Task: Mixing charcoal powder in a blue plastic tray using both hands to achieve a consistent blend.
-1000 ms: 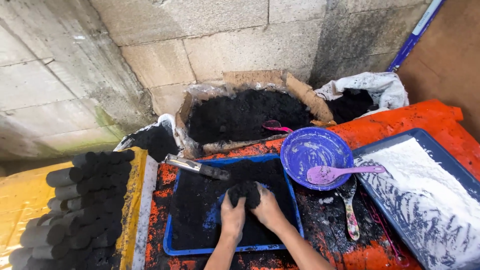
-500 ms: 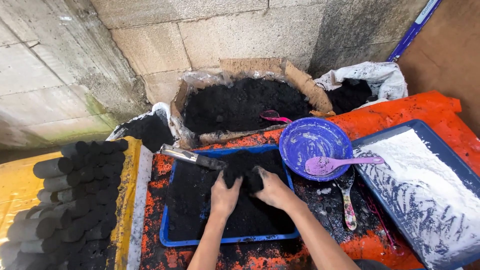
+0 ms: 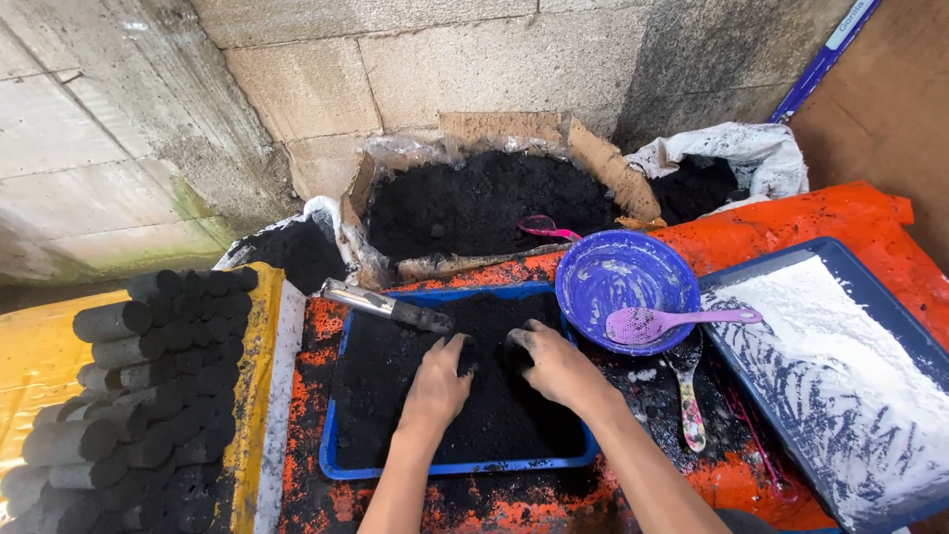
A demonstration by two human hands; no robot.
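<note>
I have both hands down in the blue tray (image 3: pixel 341 465), which sits on the orange-covered table (image 3: pixel 850 213) and holds a bed of damp-looking black charcoal mix (image 3: pixel 494 415). My left hand (image 3: pixel 437 388) and right hand (image 3: pixel 557 368) face each other, fingers curled into the dark clump between them, so each is half closed on a share of the mix, not flat or spread. A metal tube (image 3: pixel 384 306) lies across the tray's far left corner, touching the rim. Just to the right stands a blue bowl (image 3: pixel 625 275) with a pink slotted spoon (image 3: pixel 672 321) resting in it, its handle sticking out over the edge, and a second spoon (image 3: pixel 689 396) lies on the table below. Further right is a second tray of white powder (image 3: pixel 840 386); behind, a cardboard box of black powder (image 3: pixel 484 203); at left, a stack of finished black briquettes (image 3: pixel 148 396). As I judge it, the main risk is spilling: the clump looks crumbly, and lifting it quickly could scatter it over the low rim. My right forearm is near the spoon handle, and a careless sweep could tip the bowl or carry black mix into the white powder.
</note>
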